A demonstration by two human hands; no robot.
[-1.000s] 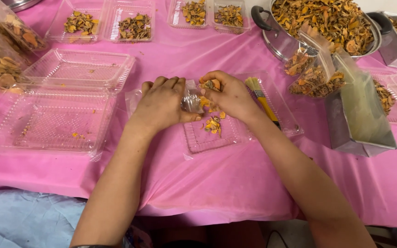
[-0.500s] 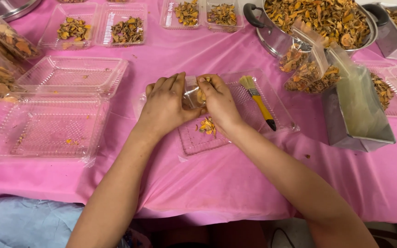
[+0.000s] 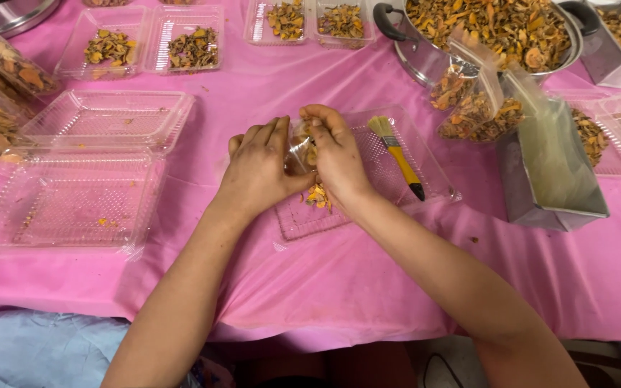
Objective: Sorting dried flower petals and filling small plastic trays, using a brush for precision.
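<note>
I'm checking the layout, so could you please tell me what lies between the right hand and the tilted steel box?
In the head view, a yellow-handled brush lies between the right hand and the steel box, resting on the clear plastic tray.

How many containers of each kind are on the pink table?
Clear plastic trays: 7 in full view, 4 holding dried pieces and 3 nearly empty, plus the edge of one more at far right
Round metal pots: 2
Square metal tins: 2
Clear bags with dried pieces: about 4
Total: about 15, as some are cut off at the edges
</note>
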